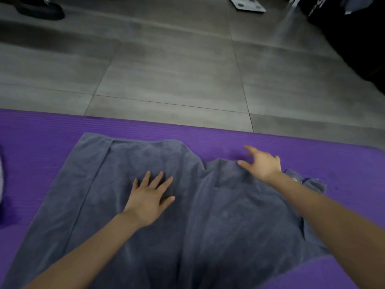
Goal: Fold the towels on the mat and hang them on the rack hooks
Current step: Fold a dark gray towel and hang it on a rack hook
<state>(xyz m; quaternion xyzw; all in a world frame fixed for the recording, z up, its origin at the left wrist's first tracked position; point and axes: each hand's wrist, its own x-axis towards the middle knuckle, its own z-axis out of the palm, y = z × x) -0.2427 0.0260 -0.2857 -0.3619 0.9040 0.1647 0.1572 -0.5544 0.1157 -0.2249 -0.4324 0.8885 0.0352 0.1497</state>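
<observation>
A grey towel (218,215) lies spread across the purple mat (41,138), its far right corner rumpled and pulled inward. My left hand (149,197) presses flat on the towel's middle with fingers spread. My right hand (261,163) hovers at the towel's far right edge, fingers extended and slightly spread, touching the cloth's rim near the bare mat. A folded strip runs along the towel's left side. No rack or hooks are in sight.
Grey floor tiles (166,76) stretch beyond the mat's far edge. A black shoe (39,9) stands at the far left, a white scale-like board (246,4) at the top, and dark objects (354,38) fill the far right corner.
</observation>
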